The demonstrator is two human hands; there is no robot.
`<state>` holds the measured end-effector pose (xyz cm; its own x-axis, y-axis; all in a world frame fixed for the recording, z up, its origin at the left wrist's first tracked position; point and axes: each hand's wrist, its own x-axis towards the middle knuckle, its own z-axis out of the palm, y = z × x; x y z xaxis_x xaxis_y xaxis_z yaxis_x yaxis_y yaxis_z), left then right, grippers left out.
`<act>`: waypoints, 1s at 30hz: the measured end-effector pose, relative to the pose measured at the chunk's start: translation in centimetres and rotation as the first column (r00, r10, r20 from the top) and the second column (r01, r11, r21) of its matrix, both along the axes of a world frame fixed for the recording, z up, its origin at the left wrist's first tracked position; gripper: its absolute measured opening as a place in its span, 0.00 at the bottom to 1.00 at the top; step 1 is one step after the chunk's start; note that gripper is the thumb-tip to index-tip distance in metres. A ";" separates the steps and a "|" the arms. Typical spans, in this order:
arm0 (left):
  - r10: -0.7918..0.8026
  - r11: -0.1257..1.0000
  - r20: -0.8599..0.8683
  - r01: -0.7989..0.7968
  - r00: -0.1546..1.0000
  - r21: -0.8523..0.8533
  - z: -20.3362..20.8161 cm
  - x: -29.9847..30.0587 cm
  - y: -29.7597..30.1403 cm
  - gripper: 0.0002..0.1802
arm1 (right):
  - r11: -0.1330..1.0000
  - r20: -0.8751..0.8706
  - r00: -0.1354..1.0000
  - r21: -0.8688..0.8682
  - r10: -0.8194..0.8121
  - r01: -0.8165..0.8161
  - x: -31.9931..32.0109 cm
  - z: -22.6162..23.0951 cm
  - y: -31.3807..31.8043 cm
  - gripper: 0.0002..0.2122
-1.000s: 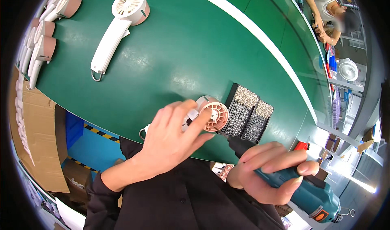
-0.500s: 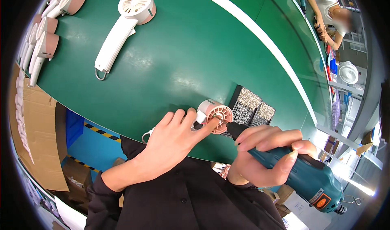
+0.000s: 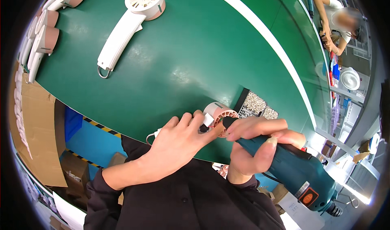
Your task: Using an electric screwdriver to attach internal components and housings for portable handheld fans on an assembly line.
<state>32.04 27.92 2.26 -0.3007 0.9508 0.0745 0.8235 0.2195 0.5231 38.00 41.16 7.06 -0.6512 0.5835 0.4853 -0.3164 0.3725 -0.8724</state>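
My left hand (image 3: 172, 142) is closed around a pink and white handheld fan (image 3: 215, 108) lying on the green table (image 3: 174, 47) near its front edge. Its handle is mostly hidden under my palm, and a metal loop (image 3: 150, 138) sticks out on the left. My right hand (image 3: 260, 144) grips a teal electric screwdriver (image 3: 302, 175), which slants down to the left. The screwdriver's black nose covers part of the fan's open, slotted face. Its bit tip is hidden there, beside my left fingertips. Just behind the fan sits a black screw tray (image 3: 252, 104) full of small screws.
Another white and pink handheld fan (image 3: 144, 2) lies farther back on the table. Several more fans (image 3: 48, 39) are lined up at the left edge, above a cardboard box (image 3: 38, 128). A white strip (image 3: 268, 35) curves across the table. Another person (image 3: 337, 24) sits at the far right.
The screwdriver's nose has moved left and closer to the fan's face, hiding the bit that showed before. The whole view has shifted slightly.
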 end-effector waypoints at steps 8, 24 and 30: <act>-0.031 0.999 -0.018 0.030 0.999 -0.024 0.4 -0.1 0.3 0.26 | 0.997 0.019 0.999 -0.061 0.043 -0.042 0.0 0.2 0.1 0.12; -0.017 0.994 -0.010 0.016 1.000 -0.105 1.0 1.2 0.5 0.39 | 0.993 -0.286 0.951 -0.056 -0.117 0.106 6.3 3.2 3.9 0.11; 0.037 0.992 -0.005 -0.037 0.999 -0.123 0.9 1.6 0.8 0.36 | 0.879 -0.165 0.865 -0.159 -0.473 0.450 8.5 -0.3 6.6 0.09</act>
<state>33.66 28.75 3.14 -0.3356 0.9411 -0.0412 0.8150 0.3120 0.4883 46.47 47.71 6.80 -0.1937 0.8517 0.4869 -0.2982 0.4217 -0.8563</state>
